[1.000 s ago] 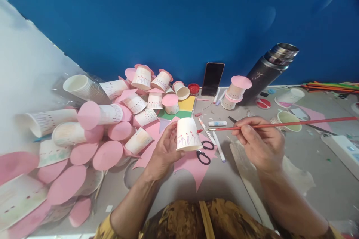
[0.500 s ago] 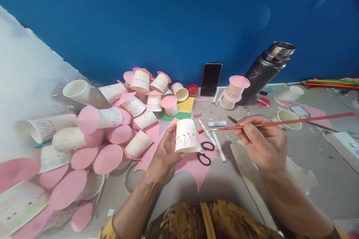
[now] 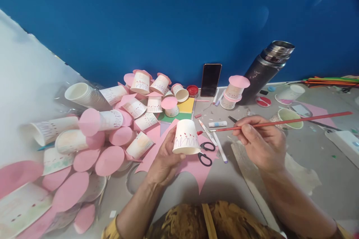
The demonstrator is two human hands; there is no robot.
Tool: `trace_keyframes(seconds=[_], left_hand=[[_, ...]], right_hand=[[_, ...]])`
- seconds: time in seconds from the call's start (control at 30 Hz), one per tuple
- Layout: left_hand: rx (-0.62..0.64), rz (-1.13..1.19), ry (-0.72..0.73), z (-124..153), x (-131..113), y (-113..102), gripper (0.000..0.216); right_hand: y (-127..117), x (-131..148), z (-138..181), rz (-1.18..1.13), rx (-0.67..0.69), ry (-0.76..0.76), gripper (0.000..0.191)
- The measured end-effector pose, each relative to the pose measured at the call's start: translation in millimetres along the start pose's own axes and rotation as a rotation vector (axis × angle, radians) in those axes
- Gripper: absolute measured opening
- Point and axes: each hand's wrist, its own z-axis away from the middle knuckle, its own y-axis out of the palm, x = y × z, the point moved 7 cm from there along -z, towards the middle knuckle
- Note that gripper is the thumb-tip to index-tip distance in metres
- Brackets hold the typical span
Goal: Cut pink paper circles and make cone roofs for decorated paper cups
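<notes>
In my left hand [image 3: 165, 157] is a white paper cup [image 3: 186, 131], turned upside down with its open rim low and tilted a little toward me. Purple wavy lines and a row of small red dots run around its side. My right hand [image 3: 262, 140] pinches a long red paintbrush [image 3: 280, 122], held almost level. Its red-coated tip is right beside the cup's right side; whether it touches cannot be made out. Behind the cup lie black-handled scissors [image 3: 205, 159] on cut pink paper [image 3: 196, 177].
Decorated cups with pink paper discs [image 3: 110, 160] crowd the left, beside a stack of plain cups [image 3: 86, 97]. At the back are a red paint pot [image 3: 192, 90], a phone [image 3: 211, 79] and a dark flask [image 3: 262, 74]. Markers [image 3: 220, 147] lie mid-table; a greenish cup [image 3: 291, 118] is at right.
The cup has turned slightly in my left hand, so its red dots sit differently and more of its open rim shows. The brush tip stays close to its side.
</notes>
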Motion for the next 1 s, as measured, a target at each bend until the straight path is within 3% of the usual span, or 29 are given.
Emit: trace_keyframes(seconds=[0.33,0.57,0.7,0.87,1.0], left_hand=[[0.034,-0.041,-0.037,3,5,1,0.084],[0.04,-0.028,-0.062,4,4,7,0.067],[0.038,0.003,-0.071,4,5,9,0.07],[0.077,0.004,-0.062,6,10,12,0.087],[0.144,-0.061,-0.06,6,12,15,0.093]], right_hand=[[9,-6,3,-0.011,0.038,0.047,0.016],[4,0,-3,-0.083,-0.054,-0.014,0.015],[13,-8,-2,-0.003,0.04,0.004,0.018],[51,-23,17,0.288,0.393,0.019,0.083],[60,-24,24,0.419,0.43,-0.072,0.086]])
